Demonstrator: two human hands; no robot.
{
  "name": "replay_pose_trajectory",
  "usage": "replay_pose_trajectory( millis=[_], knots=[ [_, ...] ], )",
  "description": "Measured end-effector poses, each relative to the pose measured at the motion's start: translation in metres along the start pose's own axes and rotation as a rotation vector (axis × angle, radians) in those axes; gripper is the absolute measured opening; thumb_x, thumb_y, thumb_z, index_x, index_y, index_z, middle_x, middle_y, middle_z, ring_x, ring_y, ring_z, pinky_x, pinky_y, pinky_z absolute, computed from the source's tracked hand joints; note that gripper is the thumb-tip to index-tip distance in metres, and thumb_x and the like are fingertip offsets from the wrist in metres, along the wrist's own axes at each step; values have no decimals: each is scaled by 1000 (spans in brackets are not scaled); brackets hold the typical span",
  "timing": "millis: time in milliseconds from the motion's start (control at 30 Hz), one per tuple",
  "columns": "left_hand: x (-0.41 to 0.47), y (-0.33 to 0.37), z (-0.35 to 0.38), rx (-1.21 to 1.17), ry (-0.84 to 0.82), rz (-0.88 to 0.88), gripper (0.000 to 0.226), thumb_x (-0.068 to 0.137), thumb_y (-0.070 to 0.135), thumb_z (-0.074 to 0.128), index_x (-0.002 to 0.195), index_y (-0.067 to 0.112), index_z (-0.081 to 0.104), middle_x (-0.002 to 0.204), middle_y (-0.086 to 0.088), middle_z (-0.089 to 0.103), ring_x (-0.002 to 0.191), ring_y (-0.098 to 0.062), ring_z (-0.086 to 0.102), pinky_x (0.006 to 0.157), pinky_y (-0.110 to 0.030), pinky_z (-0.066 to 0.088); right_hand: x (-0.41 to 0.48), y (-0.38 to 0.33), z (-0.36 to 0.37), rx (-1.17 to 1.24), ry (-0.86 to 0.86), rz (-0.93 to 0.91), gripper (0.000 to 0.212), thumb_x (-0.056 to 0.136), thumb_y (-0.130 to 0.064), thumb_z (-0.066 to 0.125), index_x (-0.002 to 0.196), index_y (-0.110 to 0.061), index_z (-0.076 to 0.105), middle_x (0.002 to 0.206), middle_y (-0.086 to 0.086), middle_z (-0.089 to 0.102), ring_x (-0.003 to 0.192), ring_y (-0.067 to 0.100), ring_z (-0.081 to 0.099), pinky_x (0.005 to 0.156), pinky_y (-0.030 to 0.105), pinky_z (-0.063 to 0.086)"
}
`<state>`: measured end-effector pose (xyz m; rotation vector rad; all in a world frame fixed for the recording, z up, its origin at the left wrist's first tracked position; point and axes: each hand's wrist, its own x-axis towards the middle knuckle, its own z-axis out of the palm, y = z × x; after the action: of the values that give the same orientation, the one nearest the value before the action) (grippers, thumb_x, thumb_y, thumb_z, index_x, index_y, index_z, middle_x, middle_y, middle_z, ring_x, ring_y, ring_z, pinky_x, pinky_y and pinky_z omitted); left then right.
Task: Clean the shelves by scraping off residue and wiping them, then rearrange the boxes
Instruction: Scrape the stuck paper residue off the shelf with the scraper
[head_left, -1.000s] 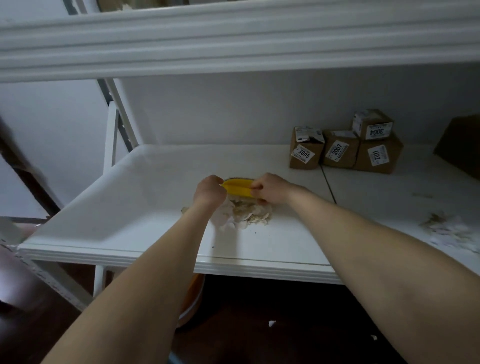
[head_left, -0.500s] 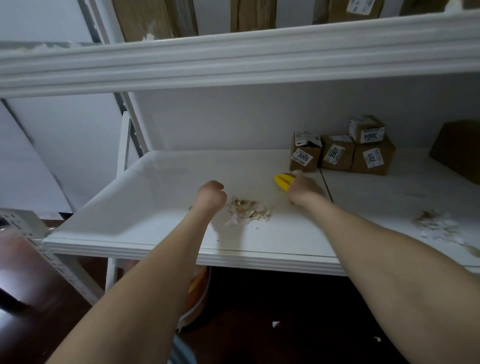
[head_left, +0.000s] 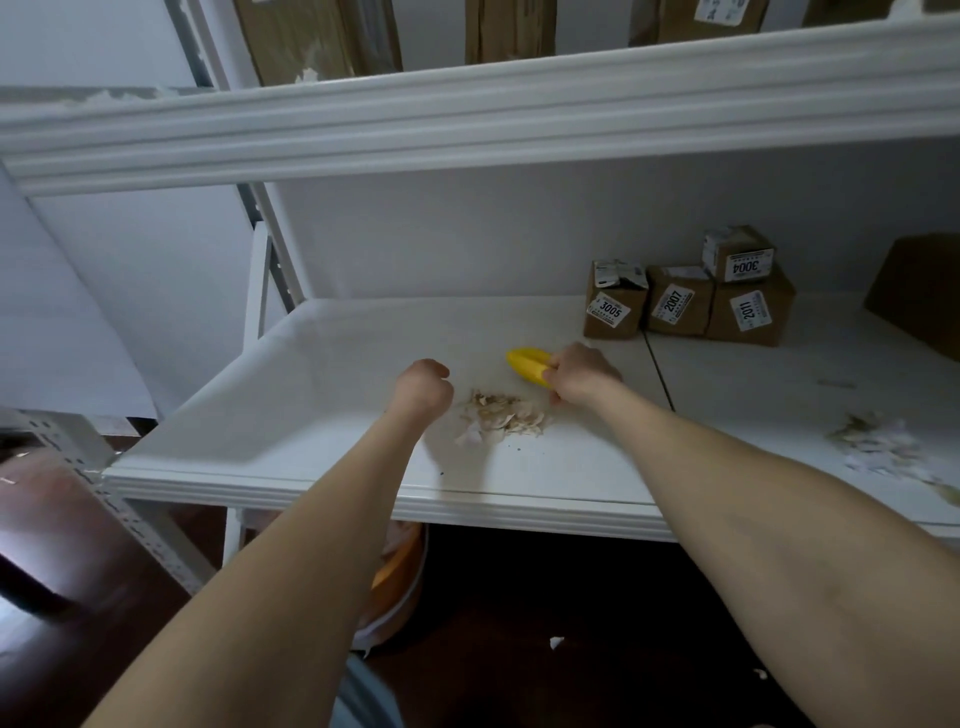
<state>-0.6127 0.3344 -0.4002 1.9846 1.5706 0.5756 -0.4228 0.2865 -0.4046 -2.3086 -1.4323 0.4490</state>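
Note:
On the white shelf (head_left: 322, 374) lies a small heap of scraped residue (head_left: 498, 415). My right hand (head_left: 582, 374) grips a yellow scraper (head_left: 530, 364) just behind and right of the heap, its blade pointing left. My left hand (head_left: 423, 387) is a closed fist left of the heap, holding nothing that I can see. Several small brown boxes with number labels stand at the back: 3005 (head_left: 613, 306), 2007 (head_left: 678, 304), 2011 (head_left: 748, 312), with 3004 (head_left: 737, 254) on top.
A second patch of residue (head_left: 883, 444) lies on the right shelf panel. A bigger brown box (head_left: 919, 291) stands far right. The upper shelf (head_left: 467, 104) carries more cartons. An orange and white container (head_left: 400, 571) sits on the dark floor under the shelf.
One second ago both hands held the scraper over the heap. My left hand has let go and stays as a fist; my right hand carried the scraper back and right, then slightly left.

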Motion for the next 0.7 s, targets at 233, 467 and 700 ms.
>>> replay_pose_trajectory(
  millis=[233,467,700],
  knots=[
    [6,9,12,-20,-20,22,44,90,-1,37,130,6,54,140,-11,48,130,-27,44,108,-30,35,13,5,-14,52,175,94,36,97,-27,42,124,-11,61,128,12,60,118,32,56,92,37,44],
    [25,19,29,-47,-11,20,45,91,1,34,130,13,54,139,-6,49,126,-23,47,97,-24,37,33,42,-16,-4,241,211,42,101,-36,40,128,-9,57,136,14,54,124,33,52,95,38,41],
    [39,3,25,-9,39,-5,45,91,1,34,127,14,57,137,-7,52,126,-24,48,98,-26,39,40,-2,7,29,85,101,42,93,-28,44,128,-10,57,135,16,54,122,33,53,94,36,42]
  ],
)
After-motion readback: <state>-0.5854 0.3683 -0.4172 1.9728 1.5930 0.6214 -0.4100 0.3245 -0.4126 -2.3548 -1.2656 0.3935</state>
